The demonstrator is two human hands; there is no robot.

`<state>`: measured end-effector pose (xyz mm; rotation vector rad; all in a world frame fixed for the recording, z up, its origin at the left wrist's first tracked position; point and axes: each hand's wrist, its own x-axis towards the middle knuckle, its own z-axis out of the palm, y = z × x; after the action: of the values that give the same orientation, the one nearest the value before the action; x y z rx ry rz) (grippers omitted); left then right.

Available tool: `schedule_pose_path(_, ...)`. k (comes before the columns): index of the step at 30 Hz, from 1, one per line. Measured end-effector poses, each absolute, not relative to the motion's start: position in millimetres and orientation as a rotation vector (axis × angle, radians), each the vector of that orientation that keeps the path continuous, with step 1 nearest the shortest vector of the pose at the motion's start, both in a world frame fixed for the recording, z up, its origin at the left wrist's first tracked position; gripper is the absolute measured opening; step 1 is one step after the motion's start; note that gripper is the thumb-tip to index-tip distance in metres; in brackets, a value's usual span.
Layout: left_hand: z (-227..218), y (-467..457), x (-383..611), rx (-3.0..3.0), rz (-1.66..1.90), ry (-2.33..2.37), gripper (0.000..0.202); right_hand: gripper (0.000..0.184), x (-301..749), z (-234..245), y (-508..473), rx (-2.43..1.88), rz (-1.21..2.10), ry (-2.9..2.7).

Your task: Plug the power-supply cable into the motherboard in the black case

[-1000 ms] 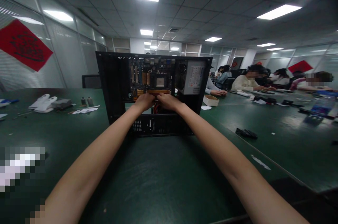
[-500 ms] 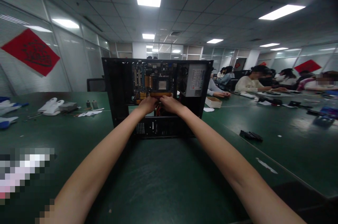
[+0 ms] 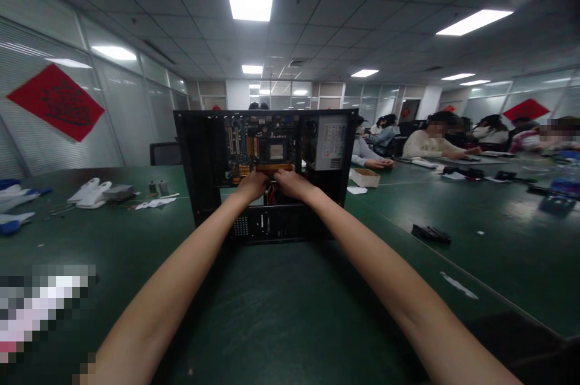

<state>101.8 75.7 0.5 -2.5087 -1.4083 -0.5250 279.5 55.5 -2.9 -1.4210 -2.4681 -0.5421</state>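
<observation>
Head view: orange strip (image 3: 275, 167) runs left-right, parallel to the case's (image 3: 186, 158) top edge; left hand (image 3: 252, 187) and right hand (image 3: 293, 184), grip unclear.

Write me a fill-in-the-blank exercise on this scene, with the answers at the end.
1. In this view, the left hand and right hand are ____ (above/below) the silver square on the motherboard.
2. The power supply sits to the ____ (left/right) of the motherboard.
3. The computer case is coloured ____.
4. The tabletop is coloured ____.

Missing words: below; right; black; green.
</observation>
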Motion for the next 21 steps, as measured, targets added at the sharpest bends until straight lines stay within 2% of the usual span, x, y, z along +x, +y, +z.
schedule_pose_path(21, -3, 88, 105, -2.599, -0.631, -1.470, 0.030, 0.032, 278, -3, 59, -1.409, -0.540, -2.491)
